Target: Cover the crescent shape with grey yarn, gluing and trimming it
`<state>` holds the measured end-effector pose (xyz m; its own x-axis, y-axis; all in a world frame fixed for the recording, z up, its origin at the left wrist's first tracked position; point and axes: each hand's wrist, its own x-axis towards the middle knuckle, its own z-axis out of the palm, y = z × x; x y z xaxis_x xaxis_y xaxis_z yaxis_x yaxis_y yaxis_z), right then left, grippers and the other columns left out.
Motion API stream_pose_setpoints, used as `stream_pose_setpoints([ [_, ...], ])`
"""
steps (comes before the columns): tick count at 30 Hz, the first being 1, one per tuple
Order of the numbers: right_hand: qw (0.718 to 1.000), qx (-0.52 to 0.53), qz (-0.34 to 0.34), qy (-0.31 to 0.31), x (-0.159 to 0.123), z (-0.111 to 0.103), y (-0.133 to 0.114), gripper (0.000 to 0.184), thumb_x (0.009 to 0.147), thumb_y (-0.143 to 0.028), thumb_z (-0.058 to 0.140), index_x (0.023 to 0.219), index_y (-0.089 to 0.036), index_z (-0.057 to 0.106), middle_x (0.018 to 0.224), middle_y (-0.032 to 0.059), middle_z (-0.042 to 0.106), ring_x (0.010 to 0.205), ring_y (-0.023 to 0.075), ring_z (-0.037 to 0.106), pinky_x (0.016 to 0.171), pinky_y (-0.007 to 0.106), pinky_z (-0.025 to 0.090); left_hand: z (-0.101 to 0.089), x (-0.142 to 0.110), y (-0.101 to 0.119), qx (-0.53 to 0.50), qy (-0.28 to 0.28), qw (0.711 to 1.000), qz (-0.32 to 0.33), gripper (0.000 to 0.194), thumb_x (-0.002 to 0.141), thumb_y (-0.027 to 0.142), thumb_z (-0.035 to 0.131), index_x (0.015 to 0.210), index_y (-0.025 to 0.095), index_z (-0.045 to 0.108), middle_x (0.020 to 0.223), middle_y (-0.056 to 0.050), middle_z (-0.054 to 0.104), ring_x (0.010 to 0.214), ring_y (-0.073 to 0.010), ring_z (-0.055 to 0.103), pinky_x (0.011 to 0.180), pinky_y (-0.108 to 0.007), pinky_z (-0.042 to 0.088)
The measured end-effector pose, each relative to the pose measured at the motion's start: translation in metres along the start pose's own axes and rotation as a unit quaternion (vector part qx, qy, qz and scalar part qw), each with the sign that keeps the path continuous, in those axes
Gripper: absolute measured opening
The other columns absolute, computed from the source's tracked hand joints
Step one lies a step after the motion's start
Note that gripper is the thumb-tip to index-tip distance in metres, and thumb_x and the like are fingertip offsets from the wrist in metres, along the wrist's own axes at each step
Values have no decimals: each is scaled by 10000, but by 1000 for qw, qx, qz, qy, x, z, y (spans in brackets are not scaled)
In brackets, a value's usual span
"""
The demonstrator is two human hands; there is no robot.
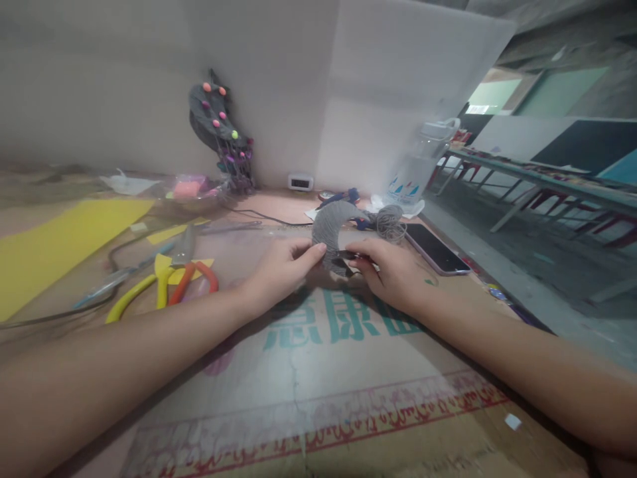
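A crescent wound with grey yarn [327, 226] is held up over the cardboard, its hollow side facing right. My left hand [287, 265] grips its left edge, thumb in front and fingers behind. On the other side, my right hand [385, 269] pinches the crescent's dark lower end between thumb and fingers; fine detail there is blurred. A loose ball of grey yarn [391, 224] lies just behind my right hand. Dark blue-handled scissors [343, 198] lie behind the crescent, partly covered by it.
Left are yellow-handled pliers [162, 282], an orange-handled tool [192, 279] and yellow sheet [64, 239]. A phone [438, 249] and water bottle [418, 162] stand right. At the back are a small digital clock [301, 182] and a decorated grey crescent [206, 116] against the white board.
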<state>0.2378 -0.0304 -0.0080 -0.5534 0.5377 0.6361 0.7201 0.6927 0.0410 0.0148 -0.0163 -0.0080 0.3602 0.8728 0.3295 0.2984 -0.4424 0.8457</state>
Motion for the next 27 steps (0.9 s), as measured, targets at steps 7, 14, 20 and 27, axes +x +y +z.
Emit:
stream_pose_setpoints([
  [7, 999, -21, -19, -16, 0, 1, -1, 211, 965, -245, 462, 1043, -185, 648, 862, 74, 717, 762, 211, 654, 674, 319, 479, 0, 0, 3, 7, 2, 1000, -1, 359, 872, 407, 507, 600, 175, 530, 545, 44, 437, 530, -109, 397, 523, -237, 311],
  [14, 998, -38, -40, -12, 2, 2, -2, 227, 978, -253, 456, 1030, -153, 653, 845, 86, 717, 749, 214, 652, 653, 316, 462, 0, -1, 5, 23, 0, 1000, -1, 365, 873, 406, 497, 595, 175, 541, 535, 42, 431, 529, -113, 397, 512, -244, 290],
  [20, 999, -33, -36, -12, 2, 3, -2, 217, 976, -238, 451, 1022, -160, 648, 836, 75, 717, 746, 207, 649, 658, 310, 460, -1, -1, 4, 31, 0, 1000, -1, 367, 876, 407, 501, 595, 173, 534, 540, 41, 431, 541, -115, 406, 518, -244, 289],
  [27, 999, -16, -31, -5, 0, 4, -1, 178, 967, -228, 474, 1011, -174, 637, 843, 70, 716, 748, 209, 650, 656, 310, 460, 0, -1, 2, 23, -5, 1000, -6, 361, 879, 407, 501, 611, 166, 531, 553, 45, 416, 546, -109, 397, 526, -236, 291],
])
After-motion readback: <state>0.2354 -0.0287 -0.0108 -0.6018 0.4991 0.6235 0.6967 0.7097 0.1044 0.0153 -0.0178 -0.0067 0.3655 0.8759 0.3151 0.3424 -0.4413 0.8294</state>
